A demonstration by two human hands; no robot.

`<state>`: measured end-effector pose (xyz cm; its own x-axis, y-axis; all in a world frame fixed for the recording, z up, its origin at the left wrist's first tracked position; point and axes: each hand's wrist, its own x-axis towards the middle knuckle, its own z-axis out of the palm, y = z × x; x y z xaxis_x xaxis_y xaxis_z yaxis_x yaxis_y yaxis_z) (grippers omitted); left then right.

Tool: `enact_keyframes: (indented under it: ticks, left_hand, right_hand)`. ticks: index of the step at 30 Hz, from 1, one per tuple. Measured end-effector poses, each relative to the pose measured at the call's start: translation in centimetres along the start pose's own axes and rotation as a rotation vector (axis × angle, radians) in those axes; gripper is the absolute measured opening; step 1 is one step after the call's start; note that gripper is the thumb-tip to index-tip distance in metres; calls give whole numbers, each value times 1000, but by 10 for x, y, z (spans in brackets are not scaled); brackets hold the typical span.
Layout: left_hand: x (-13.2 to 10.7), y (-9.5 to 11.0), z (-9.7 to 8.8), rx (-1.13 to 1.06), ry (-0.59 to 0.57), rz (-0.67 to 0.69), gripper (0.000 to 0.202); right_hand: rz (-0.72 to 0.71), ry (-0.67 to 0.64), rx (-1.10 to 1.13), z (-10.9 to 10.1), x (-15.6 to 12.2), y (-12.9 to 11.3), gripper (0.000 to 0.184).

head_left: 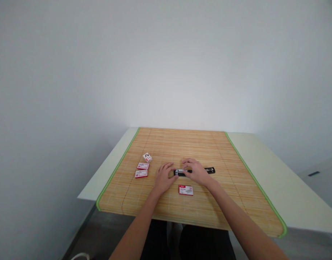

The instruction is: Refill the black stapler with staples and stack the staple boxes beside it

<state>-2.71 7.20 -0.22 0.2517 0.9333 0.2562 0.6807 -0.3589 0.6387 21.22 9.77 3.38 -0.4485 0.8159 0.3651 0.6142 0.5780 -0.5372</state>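
Observation:
A black stapler (210, 170) lies opened out flat on the bamboo mat, with a silver metal channel at its left part. My left hand (163, 177) grips the stapler's left end between thumb and fingers. Over the channel, the fingertips of my right hand (196, 172) are pinched together; whatever is between them is too small to make out. The right hand also covers the stapler's middle. Closer to me, just below the stapler, a red and white staple box (185, 190) lies flat.
Two more red and white boxes (141, 173) (143, 165) lie to the left on the bamboo mat (182, 144). Behind them is a small white box (147, 157) with red and dark print. The green-edged mat covers a white table (268, 159) against a wall.

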Motion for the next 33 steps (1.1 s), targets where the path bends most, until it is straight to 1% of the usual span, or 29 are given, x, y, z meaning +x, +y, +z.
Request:
enact_keyframes:
  ticks: [5,12,18,23,28,33]
  left_hand:
    - [-1,1,-1,-9,9,10,34]
    - [-1,2,-2,-8,2,0,33]
    - [-1,1,-2,-14,1,2,33]
    - [-1,1,-1,-23,7,19,33]
    - [-1,2,-2,-19,3,18,33]
    - [-1,2,-2,-14,-6,24,34]
  right_hand:
    - [-10,-10,4,-1,-1,-1,11]
    - [-2,-19,-3,1,0,-1,9]
    - [-7,-36,-31,-7,-1,1,14]
    - [-13,-36,-63,-13,-10,-1,6]
    - [-28,-27,-114,-9,-11,-7,10]
    - [-22,-17,-132,-5,-9,-7,8]
